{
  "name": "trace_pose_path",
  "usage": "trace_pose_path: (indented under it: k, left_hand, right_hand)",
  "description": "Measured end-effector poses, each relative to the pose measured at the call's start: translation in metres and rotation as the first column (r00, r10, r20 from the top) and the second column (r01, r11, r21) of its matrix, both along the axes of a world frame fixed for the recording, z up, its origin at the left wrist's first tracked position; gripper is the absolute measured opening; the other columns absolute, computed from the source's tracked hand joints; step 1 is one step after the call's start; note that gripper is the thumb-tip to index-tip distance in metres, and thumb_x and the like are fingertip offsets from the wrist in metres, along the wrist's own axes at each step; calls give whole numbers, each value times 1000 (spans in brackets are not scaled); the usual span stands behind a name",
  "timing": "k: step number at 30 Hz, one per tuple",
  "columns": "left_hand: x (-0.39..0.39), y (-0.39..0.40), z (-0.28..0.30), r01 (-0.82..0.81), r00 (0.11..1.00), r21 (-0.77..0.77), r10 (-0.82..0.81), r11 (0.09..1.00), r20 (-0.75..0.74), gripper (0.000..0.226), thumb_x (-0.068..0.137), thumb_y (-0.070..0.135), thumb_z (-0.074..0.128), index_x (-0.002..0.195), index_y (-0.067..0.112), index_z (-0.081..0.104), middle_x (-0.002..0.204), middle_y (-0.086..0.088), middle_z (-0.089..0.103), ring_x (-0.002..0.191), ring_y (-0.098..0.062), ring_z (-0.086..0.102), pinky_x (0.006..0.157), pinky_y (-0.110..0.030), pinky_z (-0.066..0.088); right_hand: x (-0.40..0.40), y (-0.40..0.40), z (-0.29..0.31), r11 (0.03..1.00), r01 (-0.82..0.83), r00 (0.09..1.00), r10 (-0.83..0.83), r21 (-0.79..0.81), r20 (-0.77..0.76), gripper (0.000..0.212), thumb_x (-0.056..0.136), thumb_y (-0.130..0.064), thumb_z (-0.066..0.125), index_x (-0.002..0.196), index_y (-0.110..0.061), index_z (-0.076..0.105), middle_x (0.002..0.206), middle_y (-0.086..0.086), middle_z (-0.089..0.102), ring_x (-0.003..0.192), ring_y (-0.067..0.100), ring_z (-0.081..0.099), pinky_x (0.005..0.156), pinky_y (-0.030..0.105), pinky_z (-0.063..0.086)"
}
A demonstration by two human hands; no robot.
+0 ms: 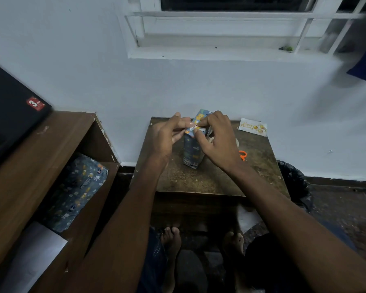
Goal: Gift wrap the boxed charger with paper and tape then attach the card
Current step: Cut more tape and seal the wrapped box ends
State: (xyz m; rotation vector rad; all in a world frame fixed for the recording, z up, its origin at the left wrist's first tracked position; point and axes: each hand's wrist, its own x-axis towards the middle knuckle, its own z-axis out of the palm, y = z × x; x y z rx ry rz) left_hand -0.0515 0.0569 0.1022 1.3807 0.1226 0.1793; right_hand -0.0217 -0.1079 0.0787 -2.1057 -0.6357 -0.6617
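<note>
Wrapped box (192, 149) stands upright mid-table (199, 180), long axis vertical, top tilted away; my left hand (167, 136) and right hand (216, 138) pinch tape (190, 128) across its top.

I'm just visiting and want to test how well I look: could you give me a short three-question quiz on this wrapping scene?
1. True or false: the white birthday card with gold lettering is already fixed to the blue patterned wrapped box.
2. What do the left hand and right hand hold between them at the box's top? A) clear strip of tape B) orange-handled scissors C) the card
3. Is the box standing upright or lying flat on the worn brown table?

Key: 1 false, it lies apart by the wall; 2 A; 3 upright.
</note>
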Motion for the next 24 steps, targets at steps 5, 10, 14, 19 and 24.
trace_pose_path:
  k: [5, 10, 14, 19, 24]
  left_hand:
    - [-1, -2, 0, -31, 999, -10, 31, 999, -8, 45, 110, 25, 53, 107, -13, 77, 116, -14, 79, 111, -22, 76, 88, -23, 60]
    - [-1, -3, 1, -41, 999, -13, 40, 999, -29, 45, 111, 24, 52, 107, -13, 77, 106, -10, 81, 98, -13, 78, 79, -17, 58]
    - [0, -5, -2, -86, 996, 34, 86, 996, 12, 40, 111, 19, 54, 106, -13, 77, 105, -13, 80, 96, -8, 77, 81, -17, 58]
    - [-2, -7, -7, -135, 984, 186, 110, 973, 137, 31, 110, 21, 59, 100, 4, 83, 106, -10, 82, 108, -18, 78, 95, -37, 63]
    - [0, -4, -4, -109, 993, 120, 102, 987, 65, 38, 113, 30, 52, 131, 4, 72, 115, -14, 79, 102, -14, 79, 88, -25, 63]
  right_hand:
    - [-8, 2, 7, 1000, -11, 998, 11, 6, 61, 12, 89, -8, 74, 98, -12, 68, 99, -5, 64, 94, 12, 54, 85, 38, 43]
    - [-8, 1, 2, 1000, -4, 996, 5, -10, 93, 14, 91, -10, 70, 98, -19, 79, 101, -4, 70, 100, 17, 61, 87, 40, 47]
    - [-11, -2, 3, 999, -14, 996, 18, -46, 83, 21, 91, -14, 63, 99, -21, 81, 101, -3, 72, 100, 22, 63, 88, 39, 47]
    - [-13, -4, 5, 998, -34, 996, 38, -51, 75, 24, 90, -5, 65, 102, -17, 82, 104, 1, 73, 101, 25, 61, 89, 37, 46]
    - [-9, -4, 3, 994, -29, 998, 34, -105, 49, 28, 95, -8, 64, 115, -19, 80, 104, -1, 66, 100, 24, 56, 87, 40, 47]
